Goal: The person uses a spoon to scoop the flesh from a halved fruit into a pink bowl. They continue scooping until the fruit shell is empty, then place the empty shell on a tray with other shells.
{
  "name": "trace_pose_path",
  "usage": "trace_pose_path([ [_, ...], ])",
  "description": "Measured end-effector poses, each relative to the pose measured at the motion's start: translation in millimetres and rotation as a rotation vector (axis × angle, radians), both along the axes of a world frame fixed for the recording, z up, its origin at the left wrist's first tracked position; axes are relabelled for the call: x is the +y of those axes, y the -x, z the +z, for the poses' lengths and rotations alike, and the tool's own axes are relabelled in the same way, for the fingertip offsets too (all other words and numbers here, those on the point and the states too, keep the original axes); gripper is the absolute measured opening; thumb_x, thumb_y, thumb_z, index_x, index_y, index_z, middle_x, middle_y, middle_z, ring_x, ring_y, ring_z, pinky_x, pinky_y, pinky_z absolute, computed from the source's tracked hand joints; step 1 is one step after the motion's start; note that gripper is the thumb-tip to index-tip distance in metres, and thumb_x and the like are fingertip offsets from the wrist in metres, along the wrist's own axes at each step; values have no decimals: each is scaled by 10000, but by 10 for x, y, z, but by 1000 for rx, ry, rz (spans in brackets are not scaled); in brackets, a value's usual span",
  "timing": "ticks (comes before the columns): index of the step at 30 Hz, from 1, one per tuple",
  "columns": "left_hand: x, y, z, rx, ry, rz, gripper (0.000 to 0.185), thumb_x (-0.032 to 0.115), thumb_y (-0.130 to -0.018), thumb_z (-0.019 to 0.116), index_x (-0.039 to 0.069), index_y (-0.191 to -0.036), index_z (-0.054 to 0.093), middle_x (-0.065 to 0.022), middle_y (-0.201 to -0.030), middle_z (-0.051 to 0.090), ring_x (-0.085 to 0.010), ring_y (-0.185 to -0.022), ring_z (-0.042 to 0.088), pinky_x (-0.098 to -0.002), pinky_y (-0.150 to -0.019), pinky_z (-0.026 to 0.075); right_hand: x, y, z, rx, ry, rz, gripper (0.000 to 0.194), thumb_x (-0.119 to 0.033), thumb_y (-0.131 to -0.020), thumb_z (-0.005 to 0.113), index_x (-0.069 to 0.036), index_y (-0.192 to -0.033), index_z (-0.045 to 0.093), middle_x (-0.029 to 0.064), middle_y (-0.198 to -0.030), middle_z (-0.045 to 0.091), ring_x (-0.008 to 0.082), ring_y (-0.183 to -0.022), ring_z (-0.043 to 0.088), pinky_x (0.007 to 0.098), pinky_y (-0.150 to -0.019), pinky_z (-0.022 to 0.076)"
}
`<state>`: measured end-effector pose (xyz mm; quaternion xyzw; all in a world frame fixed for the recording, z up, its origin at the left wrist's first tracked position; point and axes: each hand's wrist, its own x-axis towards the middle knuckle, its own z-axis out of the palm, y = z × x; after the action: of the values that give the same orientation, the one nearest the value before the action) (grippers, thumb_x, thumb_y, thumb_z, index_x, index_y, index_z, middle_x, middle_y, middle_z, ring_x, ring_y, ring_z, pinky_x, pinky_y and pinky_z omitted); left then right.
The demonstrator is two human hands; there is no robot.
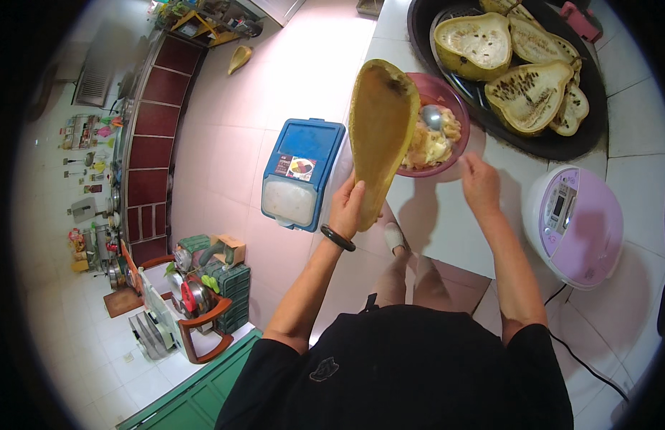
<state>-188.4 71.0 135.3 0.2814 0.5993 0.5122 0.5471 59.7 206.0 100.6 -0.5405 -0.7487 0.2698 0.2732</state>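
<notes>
My left hand (347, 208) grips the narrow end of a hollowed-out, yellow-rinded gourd half (383, 134), its smooth inside turned up. Behind it, and partly covered by it, stands a reddish-pink plastic bowl (461, 113) on the white counter. Pale scooped gourd flesh (434, 148) fills the bowl, with the rounded end of a metal spoon (432, 116) resting among it. My right hand (480, 183) is beside the bowl's near right rim, fingers curled and slightly blurred. I cannot make out whether the spoon's handle runs into it.
Several seeded gourd halves (472, 43) lie in a black basin (593, 123) at the upper right. A white and lilac rice cooker (585, 231) with a cord stands right. A blue-lidded storage box (305, 166) is left of the counter. Another gourd piece (239, 59) lies farther off.
</notes>
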Motion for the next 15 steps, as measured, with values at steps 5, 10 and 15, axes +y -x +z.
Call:
trace_pose_path([
  [5, 17, -29, 45, 29, -22, -17, 506, 165, -976, 473, 77, -1463, 365, -112, -1046, 635, -156, -682, 637, -291, -532, 564, -447, 362, -91, 82, 100, 309, 187, -244, -927, 561, -69, -862, 554, 197, -702, 603, 426, -692, 595, 523, -598, 444],
  [10, -49, -16, 135, 50, -3, -23, 550, 115, -937, 486, 79, -1471, 358, -110, -1054, 640, -138, -714, 639, -280, -553, 563, -99, 168, -353, -8, 107, 110, 187, -253, -930, 552, -77, -869, 568, 201, -724, 616, 424, -704, 599, 522, -605, 453],
  [15, -79, -33, 170, 276, 13, -23, 582, 117, -899, 503, 58, -1462, 371, -107, -1076, 650, -102, -732, 632, -261, -573, 546, 126, -83, -228, -55, 34, -51, 182, -243, -935, 547, -82, -857, 579, 199, -735, 623, 416, -716, 607, 508, -600, 456],
])
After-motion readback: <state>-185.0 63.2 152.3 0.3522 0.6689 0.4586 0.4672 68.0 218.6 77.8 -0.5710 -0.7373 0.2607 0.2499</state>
